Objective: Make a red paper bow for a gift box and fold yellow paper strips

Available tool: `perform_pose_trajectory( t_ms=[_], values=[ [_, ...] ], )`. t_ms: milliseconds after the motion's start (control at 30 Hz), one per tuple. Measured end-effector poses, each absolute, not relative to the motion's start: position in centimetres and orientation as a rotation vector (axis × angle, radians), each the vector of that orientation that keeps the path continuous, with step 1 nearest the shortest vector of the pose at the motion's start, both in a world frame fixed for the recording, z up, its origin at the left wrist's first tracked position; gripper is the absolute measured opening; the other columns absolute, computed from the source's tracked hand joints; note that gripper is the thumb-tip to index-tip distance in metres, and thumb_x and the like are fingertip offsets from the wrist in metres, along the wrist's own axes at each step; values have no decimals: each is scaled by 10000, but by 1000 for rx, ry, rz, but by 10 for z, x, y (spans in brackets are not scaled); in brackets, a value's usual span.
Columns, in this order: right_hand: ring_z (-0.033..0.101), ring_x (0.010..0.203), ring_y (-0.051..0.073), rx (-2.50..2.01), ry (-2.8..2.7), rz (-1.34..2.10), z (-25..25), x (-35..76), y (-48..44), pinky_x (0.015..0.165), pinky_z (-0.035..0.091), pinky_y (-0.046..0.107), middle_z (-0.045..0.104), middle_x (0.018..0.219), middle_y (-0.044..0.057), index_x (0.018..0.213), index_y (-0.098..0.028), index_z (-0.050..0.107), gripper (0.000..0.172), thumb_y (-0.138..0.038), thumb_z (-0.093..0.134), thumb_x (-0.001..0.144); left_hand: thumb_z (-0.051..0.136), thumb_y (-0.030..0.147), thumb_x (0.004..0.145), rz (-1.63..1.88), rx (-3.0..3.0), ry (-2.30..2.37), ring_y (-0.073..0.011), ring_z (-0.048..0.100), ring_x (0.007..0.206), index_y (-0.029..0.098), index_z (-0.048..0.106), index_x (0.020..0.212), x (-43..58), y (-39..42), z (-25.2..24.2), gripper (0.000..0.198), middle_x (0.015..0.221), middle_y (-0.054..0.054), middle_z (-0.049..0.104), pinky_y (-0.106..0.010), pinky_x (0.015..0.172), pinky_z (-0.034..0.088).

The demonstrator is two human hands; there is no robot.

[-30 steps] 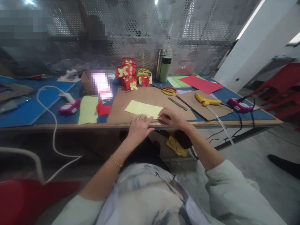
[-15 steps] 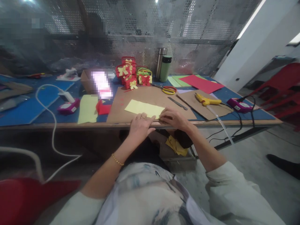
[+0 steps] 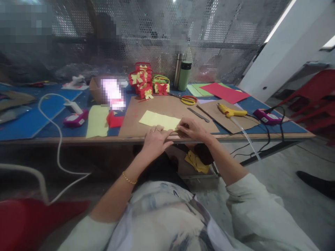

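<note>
A pale yellow paper strip (image 3: 159, 119) lies on the brown cardboard (image 3: 131, 122) at the table's front edge. My left hand (image 3: 156, 141) rests along the strip's near edge, its fingers laid on the paper and its thumb held apart. At the strip's right end, my right hand (image 3: 192, 129) has its fingers bent and closed on the near corner of the paper. The fingertips of both hands almost meet there, and what lies under them is partly hidden.
Behind the strip are scissors (image 3: 188, 100), a dark blade-like tool (image 3: 198, 114) and a yellow glue gun (image 3: 231, 111). Red and green paper baskets (image 3: 142, 82) stand farther back beside a green bottle (image 3: 185, 76). Yellow paper (image 3: 97, 122) and a red piece (image 3: 115, 120) lie left.
My right hand's fingers have curled in closer on the strip's right corner. My left hand has shifted very slightly; the paper stays about where it was.
</note>
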State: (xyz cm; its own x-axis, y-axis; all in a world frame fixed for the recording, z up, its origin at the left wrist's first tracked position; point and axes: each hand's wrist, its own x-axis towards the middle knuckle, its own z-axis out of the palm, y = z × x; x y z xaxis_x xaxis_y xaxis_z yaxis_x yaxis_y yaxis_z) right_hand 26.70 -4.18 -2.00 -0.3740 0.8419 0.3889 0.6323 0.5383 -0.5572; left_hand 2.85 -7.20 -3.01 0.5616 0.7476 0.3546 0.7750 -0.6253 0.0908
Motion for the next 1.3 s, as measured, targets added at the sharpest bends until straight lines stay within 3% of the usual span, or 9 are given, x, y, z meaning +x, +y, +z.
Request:
perform_pose_trajectory(
  t_ms=[133,500,933,1300],
  values=[
    [512,703,158,-1265,-2088,417,-18,263,-33,654,384,283,635,759,17,801,-204,609,143,-289,585,914,647,398,973,-595,-2779,-1304,-308,554,1197,241,547,1511,22,-71,-29,569,1289,-137,608,-470,1063,476],
    [539,703,152,-1358,-2083,419,-22,260,-20,648,381,268,675,773,19,818,-192,665,144,-319,653,885,665,322,964,-668,-2711,-1289,-317,571,1247,226,650,1380,25,-71,-39,428,1306,-152,635,-481,1069,488],
    [600,799,172,-1356,-2069,388,-28,256,-18,728,450,283,716,884,52,882,-176,711,92,-233,639,889,657,325,964,-711,-2684,-1274,-320,569,1249,216,635,1395,24,-73,-43,445,1317,-155,636,-488,1086,468],
    [619,732,160,-1478,-2035,411,-26,252,-12,674,445,261,750,831,49,844,-175,742,95,-148,651,828,662,276,956,-747,-2683,-1254,-320,568,1276,242,647,1391,23,-72,-45,437,1331,-155,642,-501,1097,471]
  ],
)
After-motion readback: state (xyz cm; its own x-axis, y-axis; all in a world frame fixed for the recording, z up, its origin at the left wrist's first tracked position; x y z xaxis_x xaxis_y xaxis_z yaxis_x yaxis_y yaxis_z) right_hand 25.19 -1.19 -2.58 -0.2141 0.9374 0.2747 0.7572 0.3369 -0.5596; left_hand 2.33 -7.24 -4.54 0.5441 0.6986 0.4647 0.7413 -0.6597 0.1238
